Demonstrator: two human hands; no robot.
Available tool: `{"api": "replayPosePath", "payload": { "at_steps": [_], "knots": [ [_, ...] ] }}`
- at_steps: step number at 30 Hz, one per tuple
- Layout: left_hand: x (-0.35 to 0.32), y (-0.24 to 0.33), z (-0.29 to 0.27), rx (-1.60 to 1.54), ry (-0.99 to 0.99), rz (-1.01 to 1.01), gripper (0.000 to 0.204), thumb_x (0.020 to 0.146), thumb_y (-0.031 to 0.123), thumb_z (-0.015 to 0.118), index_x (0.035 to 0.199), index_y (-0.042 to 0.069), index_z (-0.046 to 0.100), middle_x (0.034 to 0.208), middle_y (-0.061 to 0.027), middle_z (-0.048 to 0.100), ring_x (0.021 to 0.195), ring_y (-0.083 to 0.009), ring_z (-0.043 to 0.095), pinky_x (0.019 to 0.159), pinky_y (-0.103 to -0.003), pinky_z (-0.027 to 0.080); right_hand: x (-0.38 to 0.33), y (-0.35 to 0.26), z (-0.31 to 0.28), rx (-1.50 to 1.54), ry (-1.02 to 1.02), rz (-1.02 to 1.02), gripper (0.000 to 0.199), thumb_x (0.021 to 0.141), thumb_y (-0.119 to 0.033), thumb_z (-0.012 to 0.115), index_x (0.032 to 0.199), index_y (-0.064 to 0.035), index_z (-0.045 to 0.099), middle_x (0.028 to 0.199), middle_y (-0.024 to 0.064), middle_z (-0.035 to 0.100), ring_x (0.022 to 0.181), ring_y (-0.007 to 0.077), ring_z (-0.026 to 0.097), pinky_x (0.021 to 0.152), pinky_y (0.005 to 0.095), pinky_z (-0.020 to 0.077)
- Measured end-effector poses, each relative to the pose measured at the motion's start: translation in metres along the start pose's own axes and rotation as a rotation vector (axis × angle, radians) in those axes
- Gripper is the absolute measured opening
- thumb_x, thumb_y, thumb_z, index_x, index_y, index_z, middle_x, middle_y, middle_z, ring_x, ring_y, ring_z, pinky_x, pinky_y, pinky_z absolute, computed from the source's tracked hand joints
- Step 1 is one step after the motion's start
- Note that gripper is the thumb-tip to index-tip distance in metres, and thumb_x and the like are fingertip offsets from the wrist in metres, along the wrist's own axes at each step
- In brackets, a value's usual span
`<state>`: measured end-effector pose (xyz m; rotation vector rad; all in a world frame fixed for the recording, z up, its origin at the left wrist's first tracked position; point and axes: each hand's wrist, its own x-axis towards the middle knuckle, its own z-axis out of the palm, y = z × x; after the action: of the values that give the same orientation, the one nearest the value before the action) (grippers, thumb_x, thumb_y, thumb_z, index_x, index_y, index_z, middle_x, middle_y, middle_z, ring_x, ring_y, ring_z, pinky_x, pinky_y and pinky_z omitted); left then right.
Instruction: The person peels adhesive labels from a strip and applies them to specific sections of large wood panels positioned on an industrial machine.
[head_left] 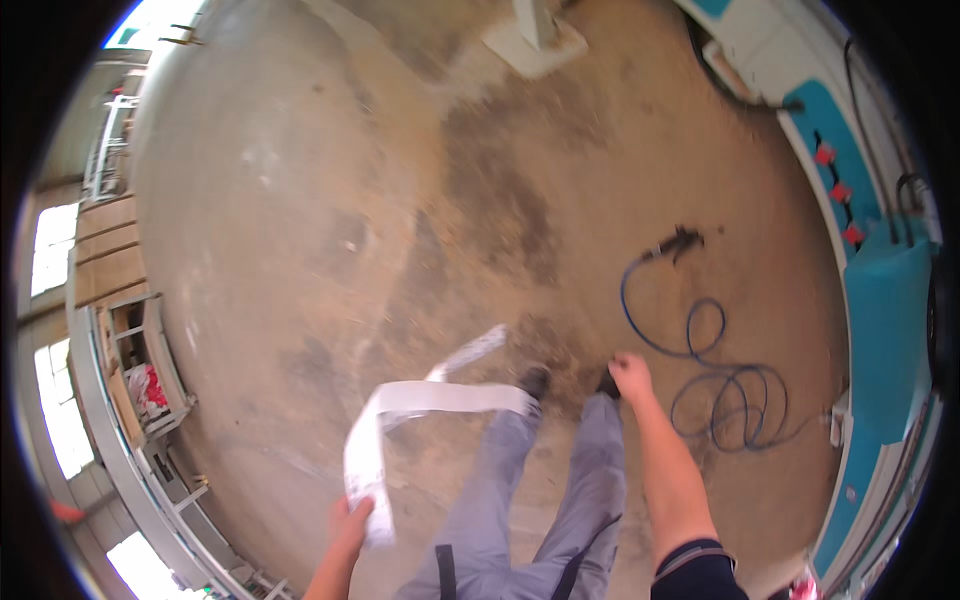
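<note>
My left hand is closed on one end of a long white paper strip with printed marks, perhaps a strip of labels. From there the strip rises, bends and runs across to my left shin, and another length of it angles away over the floor. My right hand is out in front of my right leg, above the dark shoe. Its fingers are curled together, and whatever may be between them is too small to make out.
A blue air hose lies coiled on the floor at right, ending in a black blow gun. Along the right stands a teal and white machine. A white post base stands ahead. A shelf cart is at left.
</note>
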<state>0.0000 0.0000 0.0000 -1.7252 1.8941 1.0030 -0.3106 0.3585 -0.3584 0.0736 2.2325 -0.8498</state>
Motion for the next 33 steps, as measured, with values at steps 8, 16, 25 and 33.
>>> {"api": "replayPosePath", "payload": {
  "at_steps": [8,16,25,33],
  "knots": [
    [-0.103,0.024,0.006,0.7,-0.009,-0.606,0.05,0.078,0.036,0.063,0.114,0.002,0.057,0.111,-0.0199,0.059,0.105,-0.0346,0.053,0.09,-0.04,0.039,0.018,0.018,0.028,-0.356,-0.045,0.314,0.06,0.073,-0.035,0.063,0.128,-0.016,0.049,0.148,0.0145,0.014,0.135,0.0354,0.017,0.109,0.04,0.0232],
    [-0.083,-0.021,0.017,-0.07,0.081,-0.314,0.019,0.083,0.01,0.061,0.094,-0.005,0.063,0.084,-0.0086,0.066,0.07,-0.015,0.061,0.066,-0.026,0.047,0.038,0.046,0.082,-0.258,-0.02,0.193,0.049,0.076,-0.026,0.065,0.117,-0.0029,0.055,0.131,0.0171,0.041,0.121,0.029,0.04,0.1,0.0388,0.0341],
    [-0.13,0.082,0.03,-1.127,-0.566,-0.166,0.055,0.083,0.018,0.06,0.127,-0.005,0.037,0.116,-0.0207,0.054,0.106,-0.0412,0.053,0.09,-0.057,0.042,-0.23,-0.13,-0.047,1.071,-0.19,0.035,0.013,0.081,0.004,0.053,0.093,-0.0013,0.054,0.076,0.005,0.06,0.063,0.0121,0.057,0.056,0.0246,0.0466],
    [-0.225,0.122,0.049,-1.095,-0.441,0.311,0.041,0.086,0.019,0.055,0.121,0.0,0.045,0.116,-0.0167,0.053,0.104,-0.034,0.053,0.086,-0.049,0.044,-0.432,-0.192,-0.136,0.824,-0.663,-0.136,0.059,0.08,-0.024,0.067,0.128,-0.0066,0.039,0.087,0.002,0.059,0.077,0.0134,0.055,0.068,0.0282,0.0486]
  ]
}}
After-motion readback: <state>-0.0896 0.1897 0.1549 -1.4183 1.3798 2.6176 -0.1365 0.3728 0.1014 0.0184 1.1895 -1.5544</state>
